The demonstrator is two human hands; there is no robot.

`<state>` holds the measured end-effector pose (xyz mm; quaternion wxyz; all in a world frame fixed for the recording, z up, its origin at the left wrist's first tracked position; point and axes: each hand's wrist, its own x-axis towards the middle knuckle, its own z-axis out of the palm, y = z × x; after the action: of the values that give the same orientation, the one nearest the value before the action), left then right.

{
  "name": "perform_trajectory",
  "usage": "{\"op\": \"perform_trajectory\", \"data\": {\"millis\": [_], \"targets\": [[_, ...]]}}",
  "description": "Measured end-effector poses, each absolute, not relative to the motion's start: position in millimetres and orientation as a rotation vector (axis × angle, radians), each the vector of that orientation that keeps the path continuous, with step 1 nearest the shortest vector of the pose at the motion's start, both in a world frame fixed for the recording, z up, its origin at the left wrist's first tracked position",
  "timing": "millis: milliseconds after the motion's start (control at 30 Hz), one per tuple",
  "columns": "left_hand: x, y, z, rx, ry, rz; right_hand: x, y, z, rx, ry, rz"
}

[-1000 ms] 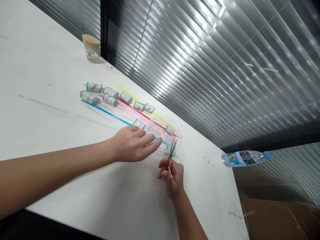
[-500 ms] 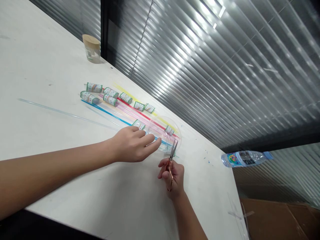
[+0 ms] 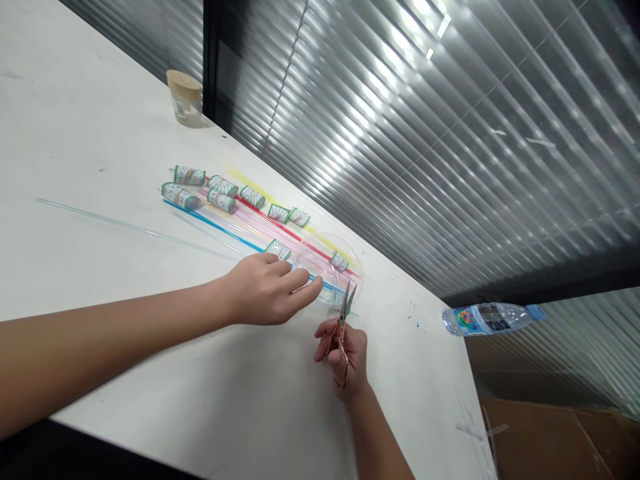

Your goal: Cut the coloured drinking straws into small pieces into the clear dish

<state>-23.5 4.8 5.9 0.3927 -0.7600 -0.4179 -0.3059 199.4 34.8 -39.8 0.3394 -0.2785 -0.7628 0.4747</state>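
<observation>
My right hand holds copper-handled scissors, their blades pointing away from me and slightly apart. Left of the blades, my left hand has its knuckles up and fingers curled, the index finger reaching toward the scissors. Its thumb and whatever it grips are hidden. A clear pale strand runs along the table to the left hand. Beyond the fingers is a round clear plastic thing. Coloured strands, among them a blue strand and a red strand, lie beneath several printed paper-wrapped rolls.
A jar with a wooden-looking lid stands at the table's back edge. A water bottle lies at the right edge. Ribbed metallic blinds rise behind the white table; a brown cardboard box is beyond it.
The scissors and right hand have shifted very slightly toward me, and the blades look a little wider apart. The left hand stays where it was.
</observation>
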Motion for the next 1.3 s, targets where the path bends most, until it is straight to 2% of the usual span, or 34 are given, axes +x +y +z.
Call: {"op": "perform_trajectory", "data": {"millis": [1300], "targets": [[-23.0, 5.4, 3.0, -1.905, -1.048, -0.753, 199.2, 34.6, -42.6, -0.67, -1.893, 1.307]]}}
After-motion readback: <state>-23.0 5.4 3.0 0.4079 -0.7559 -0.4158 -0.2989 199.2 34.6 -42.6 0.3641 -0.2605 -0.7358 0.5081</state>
